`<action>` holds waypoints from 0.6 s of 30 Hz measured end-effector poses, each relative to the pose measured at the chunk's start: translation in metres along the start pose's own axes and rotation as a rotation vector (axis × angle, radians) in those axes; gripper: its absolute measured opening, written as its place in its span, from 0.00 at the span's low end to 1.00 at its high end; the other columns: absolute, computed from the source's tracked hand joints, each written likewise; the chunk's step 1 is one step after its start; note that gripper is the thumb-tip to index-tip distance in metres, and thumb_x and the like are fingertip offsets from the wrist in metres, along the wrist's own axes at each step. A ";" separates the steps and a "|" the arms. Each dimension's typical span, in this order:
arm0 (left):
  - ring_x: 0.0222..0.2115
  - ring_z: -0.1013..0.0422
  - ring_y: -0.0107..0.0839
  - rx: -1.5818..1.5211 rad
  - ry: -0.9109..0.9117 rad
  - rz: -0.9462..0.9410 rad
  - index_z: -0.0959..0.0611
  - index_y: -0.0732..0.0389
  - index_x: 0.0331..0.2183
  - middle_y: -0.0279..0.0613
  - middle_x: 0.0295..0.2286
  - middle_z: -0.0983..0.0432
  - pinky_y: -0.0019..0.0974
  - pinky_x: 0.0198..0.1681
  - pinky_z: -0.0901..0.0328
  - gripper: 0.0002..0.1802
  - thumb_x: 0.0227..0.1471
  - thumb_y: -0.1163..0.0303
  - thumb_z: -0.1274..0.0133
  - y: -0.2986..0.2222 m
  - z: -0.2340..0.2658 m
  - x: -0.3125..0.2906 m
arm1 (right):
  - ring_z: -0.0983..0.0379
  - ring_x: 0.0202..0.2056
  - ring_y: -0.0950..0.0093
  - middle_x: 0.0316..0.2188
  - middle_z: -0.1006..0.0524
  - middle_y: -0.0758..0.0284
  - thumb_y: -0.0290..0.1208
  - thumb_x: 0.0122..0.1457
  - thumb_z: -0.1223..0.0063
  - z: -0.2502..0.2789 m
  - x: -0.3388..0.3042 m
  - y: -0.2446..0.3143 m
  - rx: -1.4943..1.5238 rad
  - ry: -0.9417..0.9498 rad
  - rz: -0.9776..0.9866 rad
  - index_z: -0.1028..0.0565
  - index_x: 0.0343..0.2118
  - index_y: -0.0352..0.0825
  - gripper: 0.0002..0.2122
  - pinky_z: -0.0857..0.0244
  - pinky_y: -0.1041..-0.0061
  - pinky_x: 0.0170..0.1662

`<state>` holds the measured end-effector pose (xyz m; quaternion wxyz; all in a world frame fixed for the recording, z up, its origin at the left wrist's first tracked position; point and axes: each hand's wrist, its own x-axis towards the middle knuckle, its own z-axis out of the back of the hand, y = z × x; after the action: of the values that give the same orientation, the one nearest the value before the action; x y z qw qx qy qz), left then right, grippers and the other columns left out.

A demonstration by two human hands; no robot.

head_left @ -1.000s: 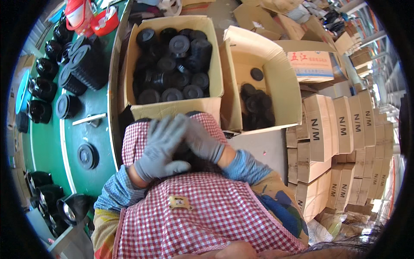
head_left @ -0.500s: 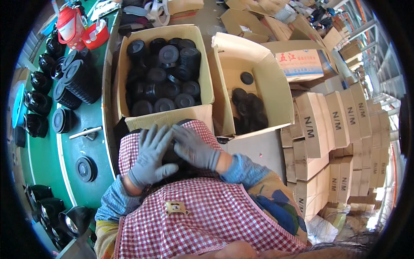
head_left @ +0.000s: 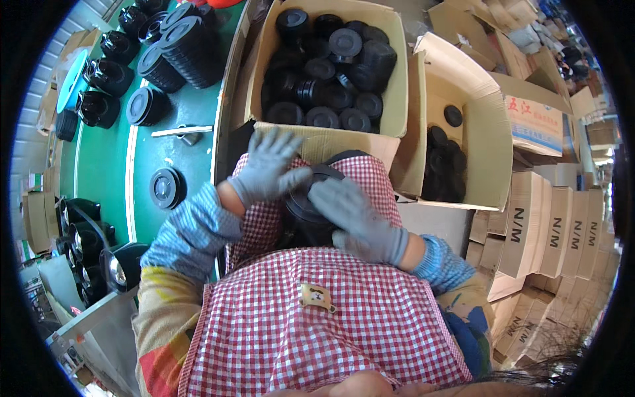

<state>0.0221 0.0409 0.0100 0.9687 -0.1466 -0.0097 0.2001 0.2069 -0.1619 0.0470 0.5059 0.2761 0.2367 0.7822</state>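
Observation:
Both my hands wear grey gloves. A round black lid-like piece point(head_left: 303, 204) sits in my lap between the hands, on top of something dark that is partly hidden. My left hand point(head_left: 270, 171) is above its left edge, fingers spread and holding nothing. Along the right side of the black piece lies my right hand point(head_left: 360, 221), slightly blurred, with its fingers stretched out flat; whether it touches the piece is hard to tell. Just beyond my knees stands a cardboard box point(head_left: 331, 137) filled with round black lids point(head_left: 345, 42).
To the right stands a second cardboard box point(head_left: 486, 99) with several small black discs point(head_left: 444, 162). On the green table point(head_left: 149, 225) at left are stacked black lids point(head_left: 188, 49), a metal tool point(head_left: 188, 134) and glossy black pots point(head_left: 109, 76). Flattened cartons point(head_left: 522, 225) are stacked at right.
The view has shifted, so the scene sits farther right. My hands have moved apart, uncovering the round black piece in my lap; the right hand has come down along its side.

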 end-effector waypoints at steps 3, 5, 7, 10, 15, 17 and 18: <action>0.58 0.34 0.50 -0.137 0.232 -0.050 0.19 0.59 0.51 0.52 0.52 0.24 0.56 0.64 0.47 0.28 0.62 0.48 0.54 -0.017 0.042 0.021 | 0.50 0.69 0.49 0.65 0.39 0.45 0.59 0.60 0.52 0.011 0.005 -0.027 0.028 0.064 -0.050 0.44 0.69 0.32 0.41 0.63 0.49 0.71; 0.48 0.26 0.50 -0.391 0.358 -0.058 0.18 0.59 0.48 0.52 0.45 0.21 0.47 0.55 0.34 0.21 0.62 0.56 0.53 -0.024 0.030 0.038 | 0.59 0.72 0.52 0.68 0.44 0.49 0.66 0.59 0.56 0.018 0.013 -0.052 -0.221 -0.021 -0.190 0.40 0.68 0.35 0.43 0.72 0.48 0.72; 0.45 0.24 0.49 -0.354 0.409 -0.115 0.18 0.57 0.48 0.51 0.44 0.21 0.46 0.53 0.32 0.19 0.62 0.57 0.52 -0.017 0.011 0.067 | 0.62 0.72 0.53 0.70 0.48 0.49 0.65 0.57 0.54 0.009 0.050 -0.033 -0.257 0.146 0.047 0.38 0.67 0.36 0.42 0.73 0.47 0.72; 0.47 0.24 0.45 -0.392 0.537 0.024 0.18 0.51 0.49 0.46 0.46 0.21 0.46 0.54 0.32 0.18 0.60 0.57 0.48 -0.022 0.011 0.102 | 0.59 0.72 0.52 0.70 0.45 0.52 0.68 0.52 0.50 -0.005 0.078 -0.011 -0.127 0.154 0.129 0.34 0.65 0.40 0.43 0.73 0.43 0.71; 0.55 0.29 0.47 -0.965 0.343 -0.131 0.23 0.56 0.57 0.51 0.50 0.23 0.45 0.60 0.37 0.24 0.60 0.61 0.47 -0.008 0.004 0.065 | 0.53 0.70 0.55 0.68 0.42 0.57 0.65 0.43 0.39 0.027 0.049 -0.077 0.078 0.376 -0.108 0.31 0.63 0.41 0.46 0.69 0.46 0.70; 0.50 0.26 0.48 -0.776 0.272 -0.077 0.18 0.57 0.49 0.53 0.46 0.21 0.47 0.55 0.34 0.20 0.60 0.57 0.46 -0.012 -0.040 0.078 | 0.62 0.73 0.55 0.71 0.47 0.56 0.66 0.51 0.44 0.002 0.064 -0.058 0.137 0.300 -0.013 0.32 0.64 0.42 0.42 0.76 0.45 0.72; 0.48 0.25 0.49 -0.695 0.483 0.120 0.17 0.58 0.45 0.54 0.44 0.21 0.48 0.52 0.32 0.19 0.60 0.55 0.46 -0.016 -0.025 0.100 | 0.64 0.73 0.54 0.71 0.47 0.56 0.66 0.52 0.46 -0.008 0.074 -0.029 -0.114 0.076 0.325 0.32 0.64 0.42 0.41 0.76 0.43 0.71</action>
<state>0.1219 0.0584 -0.0134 0.8228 -0.5071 0.1592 0.2010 0.1958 -0.0839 0.0370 0.3783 0.2518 0.1633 0.8757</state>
